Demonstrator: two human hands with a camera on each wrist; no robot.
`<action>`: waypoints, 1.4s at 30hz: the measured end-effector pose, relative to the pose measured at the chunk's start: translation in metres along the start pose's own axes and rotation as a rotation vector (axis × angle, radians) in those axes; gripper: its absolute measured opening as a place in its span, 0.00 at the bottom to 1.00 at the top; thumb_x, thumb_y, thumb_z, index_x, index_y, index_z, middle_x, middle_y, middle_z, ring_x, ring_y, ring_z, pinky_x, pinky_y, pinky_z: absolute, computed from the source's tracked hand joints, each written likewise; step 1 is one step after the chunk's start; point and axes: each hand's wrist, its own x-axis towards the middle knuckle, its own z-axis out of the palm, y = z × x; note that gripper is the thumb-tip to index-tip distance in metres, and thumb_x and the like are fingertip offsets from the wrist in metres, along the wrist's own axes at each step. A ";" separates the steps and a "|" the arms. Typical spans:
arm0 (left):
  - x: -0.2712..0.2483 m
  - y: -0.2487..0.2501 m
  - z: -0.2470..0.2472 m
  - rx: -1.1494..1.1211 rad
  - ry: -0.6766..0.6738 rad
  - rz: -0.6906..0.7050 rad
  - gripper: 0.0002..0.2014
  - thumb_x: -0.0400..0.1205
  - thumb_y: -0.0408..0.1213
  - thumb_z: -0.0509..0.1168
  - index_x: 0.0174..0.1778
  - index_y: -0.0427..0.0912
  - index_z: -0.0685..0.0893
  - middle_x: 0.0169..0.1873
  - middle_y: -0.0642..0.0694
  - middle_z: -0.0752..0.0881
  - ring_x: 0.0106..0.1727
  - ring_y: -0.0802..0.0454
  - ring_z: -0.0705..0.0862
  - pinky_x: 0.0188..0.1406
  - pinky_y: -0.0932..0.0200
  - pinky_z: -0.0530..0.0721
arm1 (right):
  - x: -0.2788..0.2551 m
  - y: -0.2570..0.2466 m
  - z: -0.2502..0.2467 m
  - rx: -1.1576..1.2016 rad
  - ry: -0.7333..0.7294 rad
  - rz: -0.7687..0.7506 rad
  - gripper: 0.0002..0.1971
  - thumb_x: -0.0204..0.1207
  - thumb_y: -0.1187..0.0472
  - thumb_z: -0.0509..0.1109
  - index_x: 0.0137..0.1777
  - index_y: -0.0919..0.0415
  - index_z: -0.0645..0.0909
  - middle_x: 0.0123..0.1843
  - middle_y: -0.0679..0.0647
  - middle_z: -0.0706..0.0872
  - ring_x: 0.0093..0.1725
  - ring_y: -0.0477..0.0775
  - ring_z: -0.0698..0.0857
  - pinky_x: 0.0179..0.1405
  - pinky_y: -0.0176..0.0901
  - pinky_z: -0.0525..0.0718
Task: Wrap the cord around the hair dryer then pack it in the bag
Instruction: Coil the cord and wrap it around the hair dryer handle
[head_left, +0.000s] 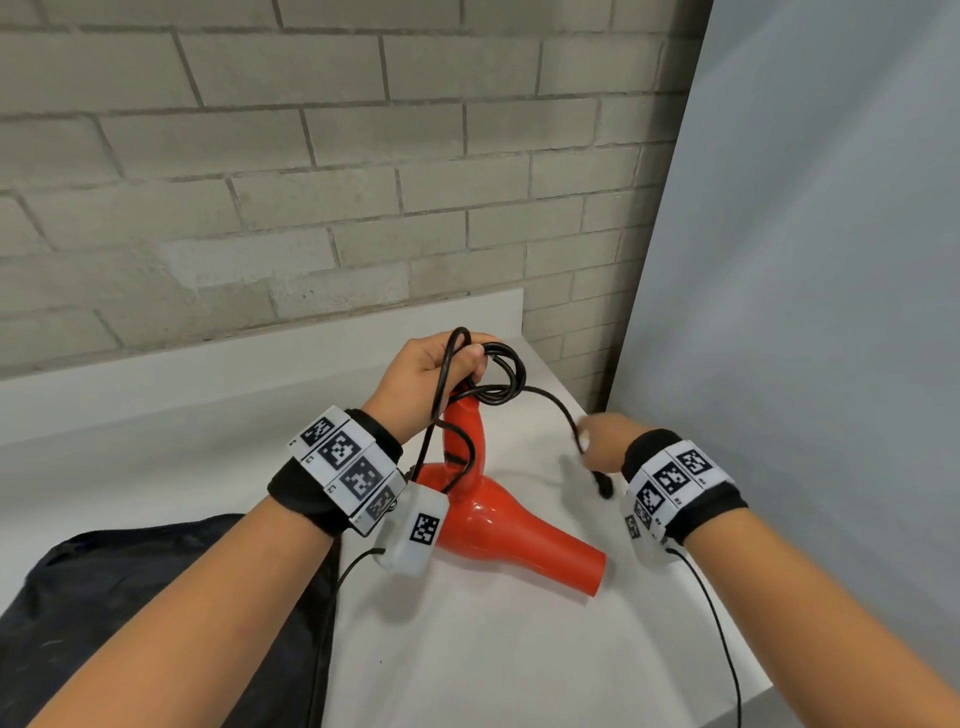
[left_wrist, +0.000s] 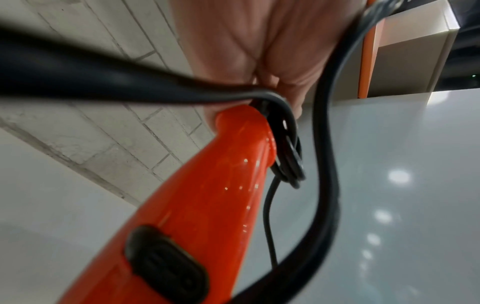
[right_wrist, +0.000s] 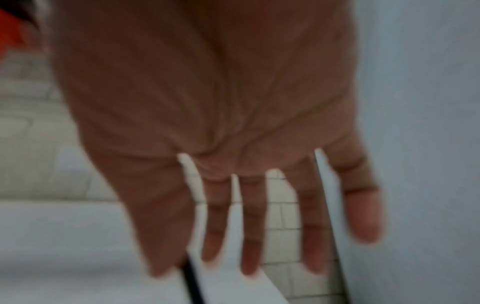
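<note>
**Dryer cord: stiff, springy, half wound**

Dryer (head_left: 498, 525) rests mid-worktop (head_left: 467, 649), handle up. Our left hand (head_left: 426, 379) has fingers clamped on handle tip and cord (head_left: 498, 384) loops. Right hand (head_left: 605, 441) is spread, cord beside the thumb. We judge the glossy shell slippery; grip the handle.

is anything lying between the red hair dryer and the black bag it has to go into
Nothing visible does. The red plastic hair dryer rests on the white table right beside the black fabric bag, with only the left hand and its forearm above the gap.
</note>
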 end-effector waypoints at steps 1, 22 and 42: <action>0.000 0.000 0.000 0.006 0.014 0.000 0.11 0.83 0.31 0.55 0.49 0.43 0.83 0.30 0.47 0.77 0.36 0.55 0.77 0.41 0.70 0.78 | -0.008 -0.011 -0.006 0.195 0.056 -0.142 0.23 0.76 0.63 0.65 0.71 0.56 0.70 0.71 0.56 0.76 0.66 0.57 0.77 0.64 0.45 0.76; -0.009 0.002 -0.018 0.026 0.002 -0.035 0.11 0.83 0.32 0.56 0.41 0.43 0.82 0.29 0.50 0.78 0.27 0.66 0.76 0.32 0.76 0.74 | -0.008 -0.034 -0.024 0.212 0.203 -0.205 0.25 0.78 0.65 0.63 0.75 0.57 0.67 0.76 0.59 0.72 0.74 0.59 0.72 0.73 0.48 0.69; -0.018 0.000 -0.026 -0.148 -0.024 -0.112 0.11 0.82 0.30 0.56 0.51 0.42 0.83 0.31 0.60 0.88 0.35 0.67 0.83 0.42 0.72 0.82 | -0.003 -0.017 -0.028 0.029 0.009 0.050 0.16 0.80 0.62 0.62 0.64 0.68 0.79 0.53 0.59 0.83 0.45 0.56 0.83 0.51 0.46 0.82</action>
